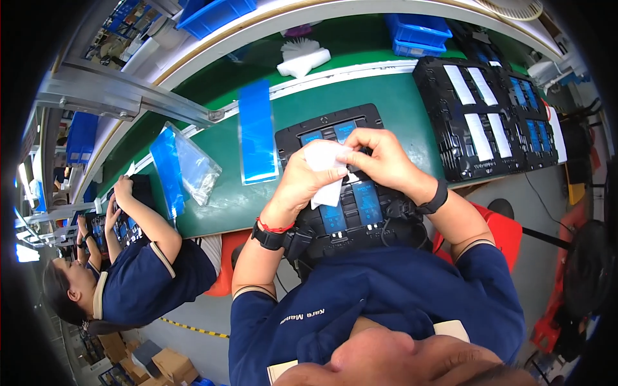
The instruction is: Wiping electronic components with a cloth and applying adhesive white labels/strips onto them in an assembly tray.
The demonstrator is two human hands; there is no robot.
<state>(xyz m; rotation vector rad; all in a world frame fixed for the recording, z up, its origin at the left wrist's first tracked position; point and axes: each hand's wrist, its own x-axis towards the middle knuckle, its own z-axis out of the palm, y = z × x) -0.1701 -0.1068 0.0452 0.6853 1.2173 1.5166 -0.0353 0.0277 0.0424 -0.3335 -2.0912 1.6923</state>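
Note:
Above a black tray (281, 139), my left hand (295, 179) grips a thin white sheet (324, 156) between thumb and fingers. My right hand (383, 159) pinches at the upper right edge of that sheet, thumb and forefinger together. Its lower end hangs down over the tray. Several flat blue battery-like blocks (365, 201) lie in the tray's slots, partly covered by my hands. Whether the sheet is one layer or a stack I cannot tell.
Blue film pieces (256, 132) and a clear plastic bag (196, 168) lie left on the green table (219, 138). Black trays with white strips (477, 137) are stacked right. Blue bins (418, 32) and white foam (302, 61) are behind. A co-worker (151, 283) works at left.

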